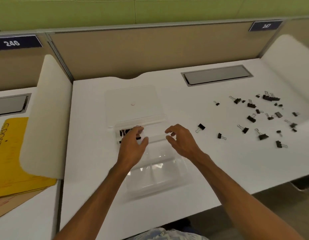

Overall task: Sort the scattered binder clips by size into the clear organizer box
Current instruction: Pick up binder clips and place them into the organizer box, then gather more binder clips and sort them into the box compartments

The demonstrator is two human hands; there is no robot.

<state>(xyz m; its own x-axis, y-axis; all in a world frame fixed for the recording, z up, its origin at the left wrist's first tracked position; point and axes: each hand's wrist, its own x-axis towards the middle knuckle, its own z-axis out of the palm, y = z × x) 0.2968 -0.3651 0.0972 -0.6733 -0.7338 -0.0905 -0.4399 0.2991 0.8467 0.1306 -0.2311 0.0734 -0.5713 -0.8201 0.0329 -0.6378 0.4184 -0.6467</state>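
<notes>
The clear organizer box (167, 172) lies open in the middle of the white desk, its flat lid (133, 97) folded back behind it. Large black binder clips (124, 132) sit in the far left compartment. My left hand (133, 146) reaches into that compartment, fingers curled over the clips; whether it grips one is hidden. My right hand (180, 139) hovers over the box's far right side, fingers apart and holding nothing. Several black binder clips of mixed sizes (261, 115) lie scattered on the desk to the right; the nearest one (200, 127) is just right of my right hand.
A grey cable hatch (216, 75) is set into the desk at the back. Beige partition walls (150, 52) close the rear, and white side dividers (46, 115) flank the desk. Yellow and brown folders (13, 161) lie on the neighbouring desk at left.
</notes>
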